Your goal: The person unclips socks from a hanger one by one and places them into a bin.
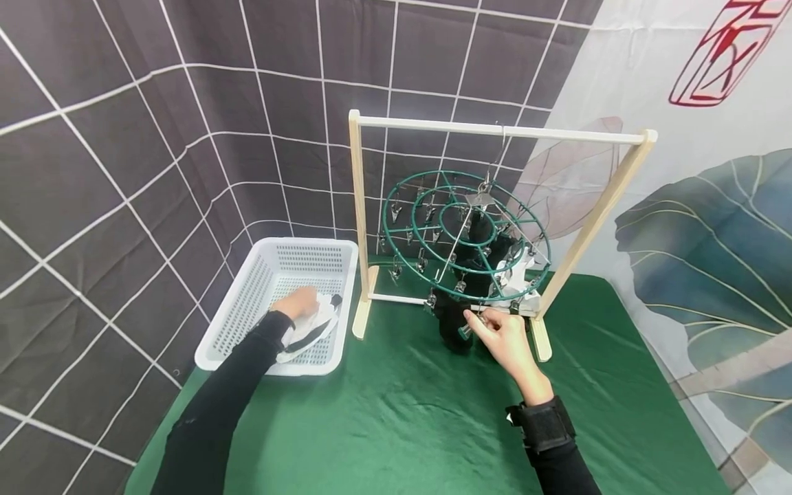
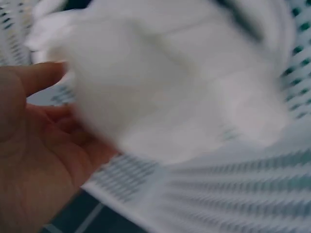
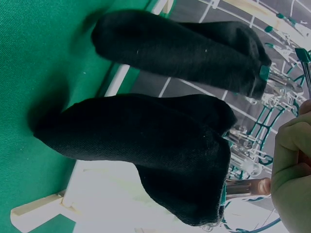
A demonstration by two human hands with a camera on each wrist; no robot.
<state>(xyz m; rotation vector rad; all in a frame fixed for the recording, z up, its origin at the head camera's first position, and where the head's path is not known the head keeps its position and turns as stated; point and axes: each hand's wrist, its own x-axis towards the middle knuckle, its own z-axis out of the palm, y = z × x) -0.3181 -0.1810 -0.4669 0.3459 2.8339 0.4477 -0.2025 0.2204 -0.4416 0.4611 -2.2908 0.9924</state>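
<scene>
Head view: a crumpled white cloth [image 1: 323, 317] lies inside the white perforated plastic basket [image 1: 297, 369], the left hand [image 1: 300, 303] pinching it, grip nearly closed; the right hand [image 1: 509, 340] grip pinches a green-tipped metal clip [image 1: 465, 332] beside black fabric socks [image 3: 146, 128] hanging from the green round wire hanger [image 1: 441, 221] above the green cloth-covered tabletop [image 1: 402, 412].

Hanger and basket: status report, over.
Left hand gripping white cloth in basket. Right hand pinching clip at hanger. Black socks clipped up. Possible obstacle: stand post between basket and hanger.
</scene>
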